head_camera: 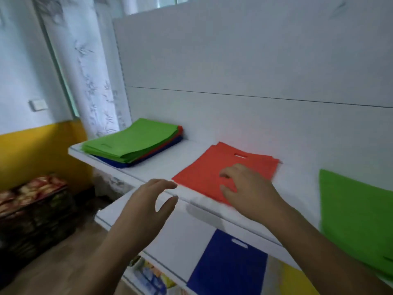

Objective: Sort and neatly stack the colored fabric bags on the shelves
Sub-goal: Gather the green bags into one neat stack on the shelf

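Head view shows the red bags [214,167] lying flat near the front edge of the upper shelf [157,167], likely set there as the red pile being squared up. At that shelf's left end sits a mixed stack [129,143], green over red over blue, seemingly unsorted. A green bag [357,211] lies toward the right end; a blue bag [227,265] rests on the lower shelf [187,239]. The right hand [248,188] presses the red bags with loosely bent fingers, gripping nothing. The left hand [146,207] hovers open before the shelf's front edge.
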